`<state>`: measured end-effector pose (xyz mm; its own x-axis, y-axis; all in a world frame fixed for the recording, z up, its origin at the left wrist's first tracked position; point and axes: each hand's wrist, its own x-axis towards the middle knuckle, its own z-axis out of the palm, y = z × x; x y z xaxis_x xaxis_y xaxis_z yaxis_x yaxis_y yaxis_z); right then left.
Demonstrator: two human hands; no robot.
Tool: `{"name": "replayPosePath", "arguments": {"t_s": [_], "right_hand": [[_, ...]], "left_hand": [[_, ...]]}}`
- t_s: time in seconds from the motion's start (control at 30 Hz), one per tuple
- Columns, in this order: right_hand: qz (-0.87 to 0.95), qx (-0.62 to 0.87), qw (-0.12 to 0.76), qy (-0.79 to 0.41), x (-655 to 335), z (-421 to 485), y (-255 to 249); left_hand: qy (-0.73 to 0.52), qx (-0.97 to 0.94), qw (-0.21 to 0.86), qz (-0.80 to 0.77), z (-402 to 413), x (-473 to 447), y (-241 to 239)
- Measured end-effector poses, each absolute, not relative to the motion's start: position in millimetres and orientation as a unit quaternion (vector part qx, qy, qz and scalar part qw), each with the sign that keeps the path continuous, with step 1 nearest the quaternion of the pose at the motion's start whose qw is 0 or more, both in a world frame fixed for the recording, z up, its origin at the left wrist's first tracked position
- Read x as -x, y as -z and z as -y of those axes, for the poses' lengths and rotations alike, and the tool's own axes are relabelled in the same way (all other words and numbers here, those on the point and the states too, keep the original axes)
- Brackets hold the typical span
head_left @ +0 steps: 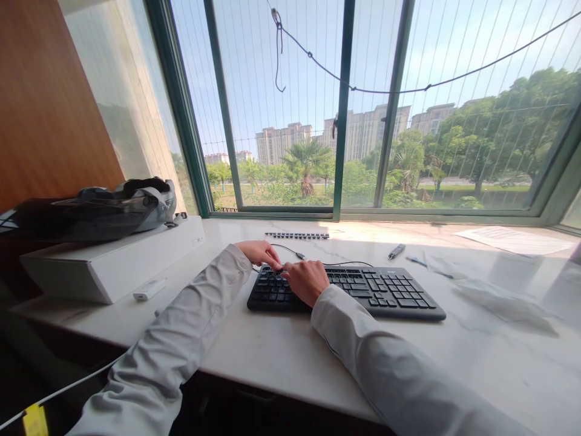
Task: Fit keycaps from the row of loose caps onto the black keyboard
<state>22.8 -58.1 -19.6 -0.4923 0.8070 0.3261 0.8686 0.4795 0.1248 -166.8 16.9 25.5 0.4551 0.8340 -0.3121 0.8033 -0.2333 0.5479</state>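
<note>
A black keyboard (399, 287) lies flat on the white marble-patterned surface in front of me. Over its upper left part, my left hand (259, 253) reaches in with thumb and fingers pinched together. My right hand (309, 281) is closed too, resting over the left half of the keys, its fingertips meeting those of the left. Something small and dark shows between the fingertips, too small to name. Part of the key rows near the hands looks stripped of keycaps. Behind the keyboard stretches a line of small black pieces (297, 235) that look like keycaps.
A white box (113, 266) with a dark visor-like device (113, 209) on top stands left, a small white object (149, 289) beside it. A cable plug (300, 255), a grey tool (396, 251), a thin blue-tipped tool (417, 261), a plastic bag (503, 303) and paper (512, 240) lie beyond and right.
</note>
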Motion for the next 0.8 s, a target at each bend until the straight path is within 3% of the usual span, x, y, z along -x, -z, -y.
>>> {"name": "replayPosePath", "arguments": {"t_s": [0.8], "right_hand": [[0.849, 0.495, 0.120, 0.138, -25.3, 52.0, 25.0]], "left_hand": [[-0.039, -0.851, 0.286, -0.439, -18.5, 163.1, -17.2]]}}
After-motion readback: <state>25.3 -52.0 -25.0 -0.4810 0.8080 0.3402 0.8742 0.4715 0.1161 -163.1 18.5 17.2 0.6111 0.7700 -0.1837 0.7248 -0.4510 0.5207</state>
